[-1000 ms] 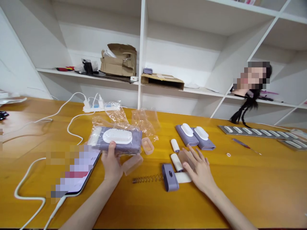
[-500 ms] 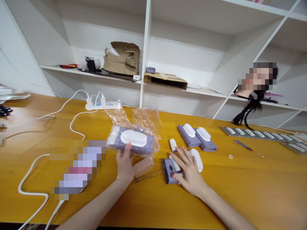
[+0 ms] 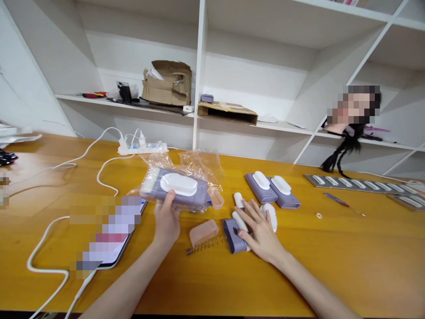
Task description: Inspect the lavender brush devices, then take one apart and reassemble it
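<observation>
My left hand [image 3: 167, 221] grips a purple device with a white oval piece on top [image 3: 179, 184], wrapped in a clear plastic bag; the thumb presses on its front edge. My right hand [image 3: 262, 228] lies spread over a purple shell [image 3: 234, 237] with an open end and some white parts, which it partly covers. A short white cylinder [image 3: 238, 200] and a white oval piece [image 3: 270, 217] show beside its fingers. Between my hands rest a metal spring [image 3: 204, 244] and a translucent pinkish cover [image 3: 203, 231]. A smaller pinkish cap [image 3: 216, 198] sits right of the bagged device.
Two purple devices with white tops [image 3: 274, 190] stand behind my right hand. Further right are a small ring [image 3: 319, 215], a thin purple-handled tool [image 3: 337, 199] and a grey strip of white pieces [image 3: 358, 186]. A phone [image 3: 116, 235] with a cable lies left; a power strip [image 3: 142, 148] is behind.
My left hand has moved slightly left with the bagged device, uncovering more of the pinkish cover and cap. My right hand and the purple shell have shifted only a little.
</observation>
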`<state>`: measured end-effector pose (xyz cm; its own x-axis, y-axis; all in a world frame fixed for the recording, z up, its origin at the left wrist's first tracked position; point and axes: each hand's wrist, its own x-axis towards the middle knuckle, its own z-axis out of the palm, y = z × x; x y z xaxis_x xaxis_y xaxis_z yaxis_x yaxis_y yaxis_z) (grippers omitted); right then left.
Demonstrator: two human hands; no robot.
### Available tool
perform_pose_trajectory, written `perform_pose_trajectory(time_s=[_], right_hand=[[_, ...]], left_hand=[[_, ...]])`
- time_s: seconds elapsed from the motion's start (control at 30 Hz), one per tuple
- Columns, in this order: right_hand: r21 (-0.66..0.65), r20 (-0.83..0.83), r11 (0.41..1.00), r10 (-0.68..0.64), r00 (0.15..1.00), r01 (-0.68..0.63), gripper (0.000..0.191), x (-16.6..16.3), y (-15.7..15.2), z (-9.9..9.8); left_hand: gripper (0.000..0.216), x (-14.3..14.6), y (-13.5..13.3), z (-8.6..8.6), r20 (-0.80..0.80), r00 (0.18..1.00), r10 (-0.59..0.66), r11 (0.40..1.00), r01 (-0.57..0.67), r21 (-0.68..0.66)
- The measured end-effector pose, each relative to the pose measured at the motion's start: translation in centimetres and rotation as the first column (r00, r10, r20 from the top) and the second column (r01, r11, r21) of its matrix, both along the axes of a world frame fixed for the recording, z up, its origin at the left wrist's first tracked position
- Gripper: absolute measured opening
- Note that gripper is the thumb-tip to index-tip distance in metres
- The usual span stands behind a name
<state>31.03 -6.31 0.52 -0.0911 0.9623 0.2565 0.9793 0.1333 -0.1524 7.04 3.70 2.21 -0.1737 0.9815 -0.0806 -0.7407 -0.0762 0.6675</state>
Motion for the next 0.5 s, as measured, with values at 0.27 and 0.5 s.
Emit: perform_pose_trajectory(time_s=[0.27,0.5], right_hand=[[0.143,-0.127,0.983,0.130,0.983,-0.112,0.054,0.1,0.2,1.0],[0.231,-0.688,0.955,0.295,0.663,-0.185,0.052,-4.1,1.1,4.4]], left_hand=[[0.027,-1.2,-0.2,1.5,0.081,0.985,-0.155,0.987,0.151,0.055],[0.040,-0.4,-1.5,0.3,-0.039,0.928,-0.372,0.928,0.371,-0.030]])
